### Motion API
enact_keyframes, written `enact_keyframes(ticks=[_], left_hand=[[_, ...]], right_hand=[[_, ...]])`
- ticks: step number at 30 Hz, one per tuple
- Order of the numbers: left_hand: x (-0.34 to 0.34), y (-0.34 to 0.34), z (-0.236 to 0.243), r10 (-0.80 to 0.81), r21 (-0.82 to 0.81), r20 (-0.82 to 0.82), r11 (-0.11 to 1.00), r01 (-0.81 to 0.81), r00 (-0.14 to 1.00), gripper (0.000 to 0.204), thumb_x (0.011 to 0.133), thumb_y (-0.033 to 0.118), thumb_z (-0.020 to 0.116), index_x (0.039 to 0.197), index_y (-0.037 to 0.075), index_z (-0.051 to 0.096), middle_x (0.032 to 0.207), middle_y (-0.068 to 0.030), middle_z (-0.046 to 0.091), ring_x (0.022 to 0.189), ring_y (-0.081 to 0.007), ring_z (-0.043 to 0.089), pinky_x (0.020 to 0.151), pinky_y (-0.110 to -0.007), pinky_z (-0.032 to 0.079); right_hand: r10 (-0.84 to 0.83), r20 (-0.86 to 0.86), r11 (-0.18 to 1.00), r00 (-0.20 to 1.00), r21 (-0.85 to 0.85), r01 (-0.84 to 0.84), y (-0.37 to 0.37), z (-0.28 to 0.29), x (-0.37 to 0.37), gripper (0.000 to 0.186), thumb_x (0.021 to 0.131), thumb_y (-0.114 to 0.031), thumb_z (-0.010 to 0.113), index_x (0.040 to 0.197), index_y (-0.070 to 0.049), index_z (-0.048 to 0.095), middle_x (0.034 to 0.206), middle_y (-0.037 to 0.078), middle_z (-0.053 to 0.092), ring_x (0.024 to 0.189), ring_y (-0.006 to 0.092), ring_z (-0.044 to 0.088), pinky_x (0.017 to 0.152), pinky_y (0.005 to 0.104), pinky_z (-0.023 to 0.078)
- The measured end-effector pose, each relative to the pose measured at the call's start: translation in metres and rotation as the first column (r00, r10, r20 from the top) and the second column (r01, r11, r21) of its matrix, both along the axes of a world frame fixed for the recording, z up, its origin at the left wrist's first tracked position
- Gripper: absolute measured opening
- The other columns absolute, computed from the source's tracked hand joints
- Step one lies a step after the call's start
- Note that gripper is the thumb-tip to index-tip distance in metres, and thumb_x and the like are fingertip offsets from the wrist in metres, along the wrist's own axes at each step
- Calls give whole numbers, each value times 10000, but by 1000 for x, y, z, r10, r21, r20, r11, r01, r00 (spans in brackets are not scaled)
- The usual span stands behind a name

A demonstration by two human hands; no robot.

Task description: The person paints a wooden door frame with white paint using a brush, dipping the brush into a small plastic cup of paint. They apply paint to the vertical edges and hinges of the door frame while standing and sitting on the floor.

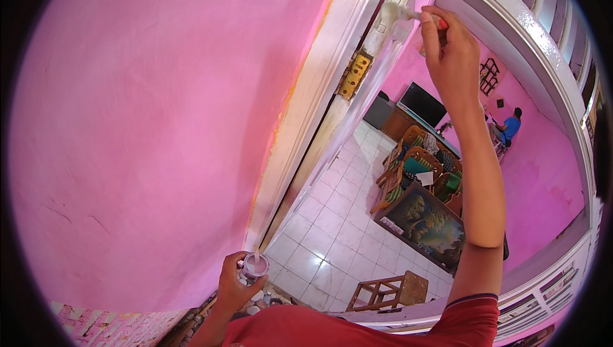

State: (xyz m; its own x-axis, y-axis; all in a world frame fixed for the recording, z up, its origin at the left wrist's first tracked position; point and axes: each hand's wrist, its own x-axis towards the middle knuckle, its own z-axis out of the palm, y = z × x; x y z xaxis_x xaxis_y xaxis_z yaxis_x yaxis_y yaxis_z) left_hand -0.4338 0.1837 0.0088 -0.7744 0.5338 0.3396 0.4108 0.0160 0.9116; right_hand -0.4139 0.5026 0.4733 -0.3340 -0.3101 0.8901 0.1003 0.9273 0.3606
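While gripping the brush (397,12) high by its handle (417,15) in the right hand (454,53), seemingly for reach along the upper door frame (350,24), clasps the small cup (255,275) mouth-up in the left hand (233,286), low and well apart, probably to avoid spilling its pale contents (257,266).

Pink wall (159,123) — pale-bristled brush (405,13)

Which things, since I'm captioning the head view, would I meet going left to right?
Pink-and-white brickwork → left hand holding a small cup → yellow metal plate → brush held in the right hand → seated person in blue.
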Motion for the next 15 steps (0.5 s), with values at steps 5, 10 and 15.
enact_keyframes(ticks=[5,10,15], left_hand=[[-1,-5,-1,20,0,-15,1000,-20,1000,719,663,187,919,1260,12,558,1167,-129,628,1022,-227,601,874,-363,475],[0,-4,5,-11,-27,-12,1000,10,1000,712,689,199,918,1269,16,547,1179,-146,612,1046,-264,608,894,-381,495],[-2,-10,8,-11,-48,-28,999,9,1000,707,716,213,916,1278,18,534,1198,-165,594,1078,-298,613,917,-403,516]], right_hand=[[51,40,991,998,-128,-46,-12,-7,-7,169,999,-139,665,1066,15,689,857,153,704,668,228,690,633,341,543],[73,-19,993,997,-97,-75,1,14,-5,174,994,-148,671,1052,14,694,853,151,704,681,224,699,644,343,546],[82,53,973,995,-221,-69,-18,3,-6,185,993,-168,674,1065,1,698,899,166,708,685,245,692,659,339,549]])
